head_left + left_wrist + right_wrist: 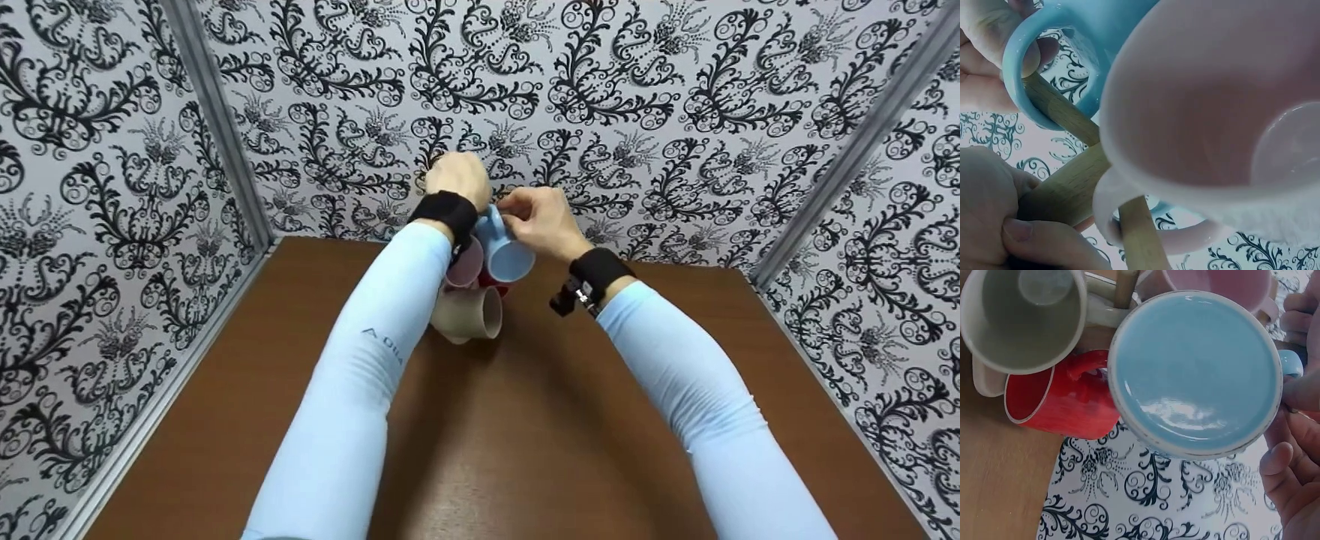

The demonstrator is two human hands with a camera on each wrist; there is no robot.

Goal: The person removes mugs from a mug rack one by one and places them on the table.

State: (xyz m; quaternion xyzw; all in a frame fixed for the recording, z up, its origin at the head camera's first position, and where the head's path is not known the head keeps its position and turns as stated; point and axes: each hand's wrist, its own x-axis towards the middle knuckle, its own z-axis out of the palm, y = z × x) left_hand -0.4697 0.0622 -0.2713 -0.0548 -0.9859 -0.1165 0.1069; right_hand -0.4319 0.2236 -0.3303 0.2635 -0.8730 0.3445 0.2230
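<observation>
A wooden mug tree stands near the back of the table, hung with mugs. My left hand grips its post, as the left wrist view shows. With thumb and fingers, my right hand pinches the handle of a light blue mug. In the left wrist view a peg runs through that handle. A pink mug hangs by its handle on another peg beside it. Lower down are a cream mug and a red mug, the latter mostly hidden in the head view.
The brown wooden table extends in front of the mugs. Close behind the mug tree rises a patterned wall, with side walls at left and right. Both forearms reach over the table.
</observation>
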